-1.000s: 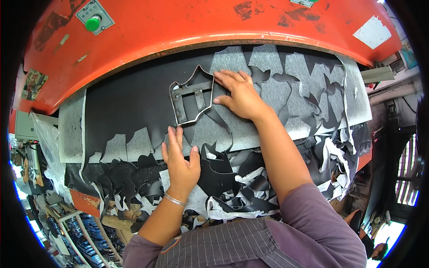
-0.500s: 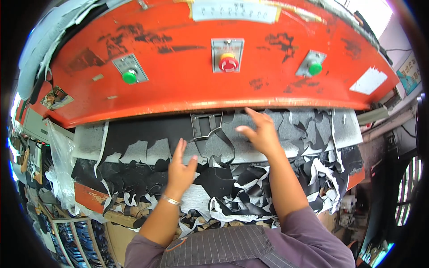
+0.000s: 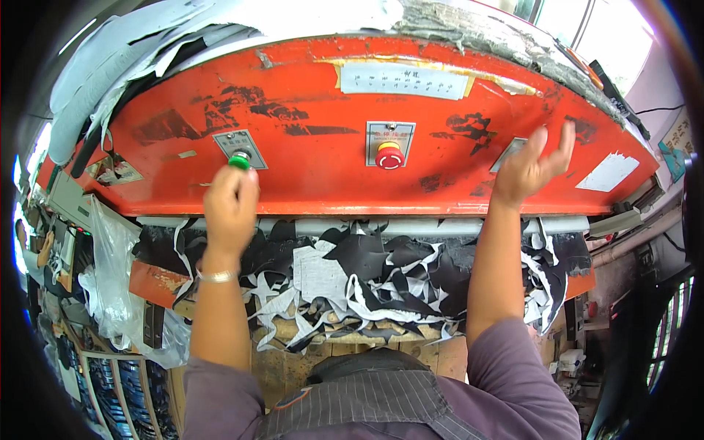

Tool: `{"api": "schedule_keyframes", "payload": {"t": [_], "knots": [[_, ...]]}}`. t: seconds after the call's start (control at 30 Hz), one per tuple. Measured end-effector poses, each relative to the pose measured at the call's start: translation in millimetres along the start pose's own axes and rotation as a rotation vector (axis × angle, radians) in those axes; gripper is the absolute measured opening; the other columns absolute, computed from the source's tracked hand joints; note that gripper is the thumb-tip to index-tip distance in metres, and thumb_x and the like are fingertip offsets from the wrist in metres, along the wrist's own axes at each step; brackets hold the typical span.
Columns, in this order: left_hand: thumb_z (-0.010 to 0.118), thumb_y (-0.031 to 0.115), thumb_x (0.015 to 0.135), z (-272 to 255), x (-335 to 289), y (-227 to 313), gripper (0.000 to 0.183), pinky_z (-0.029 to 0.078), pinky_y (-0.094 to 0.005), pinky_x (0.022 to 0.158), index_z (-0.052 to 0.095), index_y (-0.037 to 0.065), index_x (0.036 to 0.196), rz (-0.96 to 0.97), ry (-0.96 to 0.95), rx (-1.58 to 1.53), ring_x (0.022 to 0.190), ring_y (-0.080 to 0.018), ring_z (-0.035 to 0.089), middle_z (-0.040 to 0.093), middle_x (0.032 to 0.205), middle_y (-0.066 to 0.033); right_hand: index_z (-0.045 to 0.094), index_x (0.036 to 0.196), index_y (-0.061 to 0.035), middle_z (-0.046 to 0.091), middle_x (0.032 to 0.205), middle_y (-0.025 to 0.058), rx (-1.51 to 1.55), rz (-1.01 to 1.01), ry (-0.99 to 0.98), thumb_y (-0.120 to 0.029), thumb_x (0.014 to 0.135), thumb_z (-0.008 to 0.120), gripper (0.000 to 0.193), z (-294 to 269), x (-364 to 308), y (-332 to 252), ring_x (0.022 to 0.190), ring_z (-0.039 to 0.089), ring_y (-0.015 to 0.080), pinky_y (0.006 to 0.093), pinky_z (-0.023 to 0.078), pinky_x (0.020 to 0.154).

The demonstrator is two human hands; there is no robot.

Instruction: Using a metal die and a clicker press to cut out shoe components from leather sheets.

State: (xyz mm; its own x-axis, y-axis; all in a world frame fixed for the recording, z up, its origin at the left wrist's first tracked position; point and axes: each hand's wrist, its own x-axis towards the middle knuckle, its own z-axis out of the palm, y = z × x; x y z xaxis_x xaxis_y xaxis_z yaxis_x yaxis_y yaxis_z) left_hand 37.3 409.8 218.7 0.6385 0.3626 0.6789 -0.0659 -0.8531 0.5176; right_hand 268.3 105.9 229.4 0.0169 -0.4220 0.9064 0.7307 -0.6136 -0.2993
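Note:
My left hand (image 3: 231, 213) is raised to the red machine panel (image 3: 315, 161), its fingers curled in with nothing visible in them. Its top meets a green push button (image 3: 239, 160) on the left plate; whether it presses the button I cannot tell. My right hand (image 3: 529, 170) is up in front of the right plate (image 3: 508, 152), thumb and fingers spread, holding nothing. It covers that plate's button. Between the hands sits a red emergency stop button (image 3: 390, 155) with a yellow collar. Below the panel lie black sheet offcuts (image 3: 359, 253) with pale undersides.
White and grey sheets (image 3: 139, 73) are heaped over the machine's top left. A clear plastic bag (image 3: 114, 271) hangs at the left, above a rack of dark blue pieces (image 3: 121, 396). Offcuts droop over the near edge of the bed. A pipe (image 3: 623, 238) runs at the right.
Both hands have risen from over the bed to the panel, and the left has curled its fingers. The view has tilted up. The metal cutting die and black sheet are out of sight.

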Motion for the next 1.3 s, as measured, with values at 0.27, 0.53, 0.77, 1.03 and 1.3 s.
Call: {"api": "schedule_keyframes", "payload": {"t": [0.27, 0.53, 0.77, 1.03, 1.3], "knots": [[0.065, 0.028, 0.083, -10.5, -194.8, 35.8, 0.022, 0.050, -0.0389, 0.070, 0.068, 0.007, 0.087, -0.147, -0.745, 0.019, 0.081, -0.0306, 0.061, 0.064, 0.083, -0.0116, 0.064, 0.097, -0.0037, 0.065, 0.094, 0.0113, 0.519, -0.009, -1.652, -0.034, 0.074, 0.071, 0.039, -204.1, -116.6, -155.0, 0.085, 0.061, 0.0294, 0.0406, 0.049, 0.073], [0.065, 0.023, 0.075, 7.6, -218.6, 30.6, 0.021, 0.045, -0.0420, 0.066, 0.058, 0.004, 0.070, 0.000, -0.447, 0.099, 0.073, -0.0316, 0.054, 0.056, 0.071, -0.0115, 0.059, 0.084, -0.0083, 0.060, 0.082, 0.0071, 0.231, -0.067, -1.728, -0.019, 0.056, 0.079, 0.036, -211.6, -153.5, -179.5, 0.081, 0.060, 0.0246, 0.0342, 0.050, 0.068], [0.067, 0.032, 0.077, -8.3, -189.6, 22.9, 0.029, 0.047, -0.0425, 0.072, 0.069, 0.004, 0.085, -0.111, -0.797, 0.027, 0.078, -0.0334, 0.059, 0.063, 0.077, -0.0146, 0.064, 0.094, -0.0091, 0.064, 0.087, 0.0106, 0.275, -0.053, -2.076, -0.028, 0.067, 0.075, 0.034, -187.4, -134.7, -175.7, 0.083, 0.064, 0.0298, 0.0397, 0.053, 0.069], [0.065, 0.027, 0.089, -14.1, -132.0, -23.7, 0.033, 0.049, -0.0247, 0.069, 0.065, 0.003, 0.112, -0.590, -1.155, -0.523, 0.075, -0.0089, 0.061, 0.068, 0.084, -0.0090, 0.063, 0.098, 0.0006, 0.066, 0.091, 0.0195, 0.006, 0.251, -1.653, -0.058, 0.080, 0.059, 0.061, -34.3, -182.9, -150.6, 0.093, 0.062, 0.0355, 0.0454, 0.049, 0.077], [0.056, 0.018, 0.094, 78.8, -95.0, -102.5, 0.033, 0.044, -0.0288, 0.091, 0.056, -0.001, 0.121, -0.813, -0.581, -0.860, 0.104, -0.0135, 0.055, 0.062, 0.112, -0.0084, 0.055, 0.105, -0.0005, 0.067, 0.091, 0.0210, -0.388, 0.188, -1.845, -0.044, 0.087, 0.055, 0.047, 29.2, -245.5, -153.1, 0.084, 0.066, 0.0373, 0.0461, 0.050, 0.075]]}}
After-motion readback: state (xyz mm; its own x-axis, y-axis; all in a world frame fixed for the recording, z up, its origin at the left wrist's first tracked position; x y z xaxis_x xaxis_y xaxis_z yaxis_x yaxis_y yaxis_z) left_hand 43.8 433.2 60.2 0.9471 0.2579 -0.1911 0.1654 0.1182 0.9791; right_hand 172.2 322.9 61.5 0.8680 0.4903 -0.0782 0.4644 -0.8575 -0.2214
